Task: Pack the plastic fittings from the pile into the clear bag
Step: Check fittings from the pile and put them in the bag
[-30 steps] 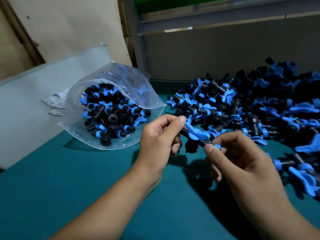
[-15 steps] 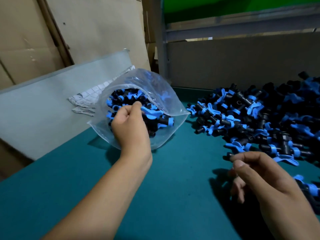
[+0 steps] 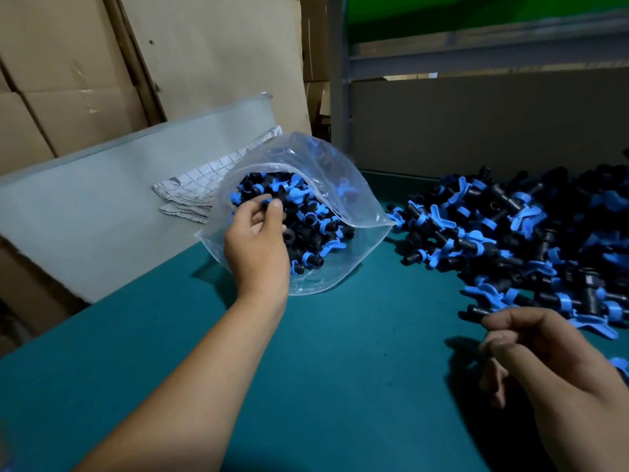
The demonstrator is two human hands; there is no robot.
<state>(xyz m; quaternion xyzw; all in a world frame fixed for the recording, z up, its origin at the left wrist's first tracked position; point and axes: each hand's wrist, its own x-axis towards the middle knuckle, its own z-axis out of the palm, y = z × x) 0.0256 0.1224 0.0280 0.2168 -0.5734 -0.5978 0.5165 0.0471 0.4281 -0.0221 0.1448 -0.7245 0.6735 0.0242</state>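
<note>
Both hands' grip seems empty; left hand (image 3: pixel 257 240) hides bag (image 3: pixel 343 199) contents.

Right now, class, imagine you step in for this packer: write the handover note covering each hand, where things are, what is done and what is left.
Left hand: at the clear bag's mouth, fingertips curled over the fittings inside; grip unclear.
Right hand: fingers curled at the near edge of the pile; no fitting visibly held.
Done: bag partly filled.
Left: the large pile on the green table.
</note>
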